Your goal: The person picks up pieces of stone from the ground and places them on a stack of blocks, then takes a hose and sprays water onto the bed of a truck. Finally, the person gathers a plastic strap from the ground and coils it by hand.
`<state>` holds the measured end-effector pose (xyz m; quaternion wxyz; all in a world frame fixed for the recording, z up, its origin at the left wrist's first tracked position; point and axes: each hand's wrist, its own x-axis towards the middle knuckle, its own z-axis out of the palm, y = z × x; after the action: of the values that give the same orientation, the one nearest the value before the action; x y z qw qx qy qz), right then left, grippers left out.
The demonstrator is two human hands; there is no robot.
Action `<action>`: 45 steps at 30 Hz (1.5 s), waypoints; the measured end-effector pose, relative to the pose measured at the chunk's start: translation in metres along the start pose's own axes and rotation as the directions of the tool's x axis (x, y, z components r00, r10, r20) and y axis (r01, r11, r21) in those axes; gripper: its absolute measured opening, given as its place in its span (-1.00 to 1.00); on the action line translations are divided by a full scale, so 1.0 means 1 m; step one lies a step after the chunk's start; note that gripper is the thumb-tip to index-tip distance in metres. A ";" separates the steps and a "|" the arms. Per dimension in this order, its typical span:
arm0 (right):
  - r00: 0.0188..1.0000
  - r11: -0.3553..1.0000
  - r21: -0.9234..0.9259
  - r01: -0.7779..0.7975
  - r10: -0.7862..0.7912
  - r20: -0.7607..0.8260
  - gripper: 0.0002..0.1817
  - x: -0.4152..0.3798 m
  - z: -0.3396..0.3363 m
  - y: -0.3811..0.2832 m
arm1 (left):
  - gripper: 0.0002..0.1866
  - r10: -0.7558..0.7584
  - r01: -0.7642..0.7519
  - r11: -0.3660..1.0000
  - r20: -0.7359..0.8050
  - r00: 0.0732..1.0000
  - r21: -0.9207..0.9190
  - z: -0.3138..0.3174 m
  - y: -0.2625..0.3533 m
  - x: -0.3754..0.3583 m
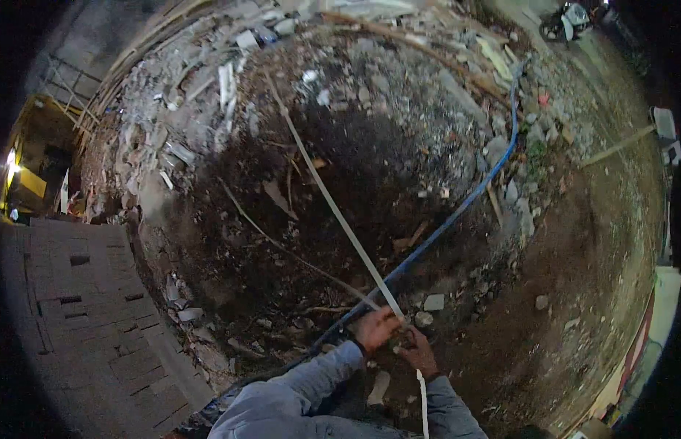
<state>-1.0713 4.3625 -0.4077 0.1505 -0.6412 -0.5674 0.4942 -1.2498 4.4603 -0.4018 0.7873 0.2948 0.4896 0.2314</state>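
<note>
Rubble-strewn dirt [399, 168] lies below both hands, left hand [375, 328] and right hand [417, 353], pinching a white strap [333, 205].

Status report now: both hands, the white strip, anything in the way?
Left hand and right hand both gripping white strip. Strip runs out over rubble. Blue hose crosses beneath.

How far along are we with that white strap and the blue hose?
Done: the white strap already runs out across the dirt mound. In hand: the left hand and right hand meet on the strap where it crosses the blue hose. Left: whether a knot exists there is hidden; a loose tail hangs below the hands.
</note>
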 end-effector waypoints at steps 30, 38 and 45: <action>0.946 0.890 -0.341 -0.302 0.324 0.010 -0.44 -0.278 -0.303 0.202 | -0.60 0.223 -0.282 0.904 -0.208 0.952 -0.320 0.307 0.065 -0.030; 0.332 0.382 0.264 -0.886 0.918 -0.217 -0.51 -0.521 -0.273 0.368 | -0.62 0.165 -0.243 0.967 0.529 0.832 0.080 0.613 0.037 0.017; 0.269 -0.241 0.857 0.455 0.955 0.126 -0.55 -0.563 -0.104 0.436 | -0.46 -0.506 -0.630 0.643 0.859 0.078 0.436 0.730 -0.066 -0.045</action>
<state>-0.6607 3.7717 -0.4273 0.6214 -0.5673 0.4394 0.3145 -0.6013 4.2101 -0.1662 0.6704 0.6895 -0.1561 -0.2251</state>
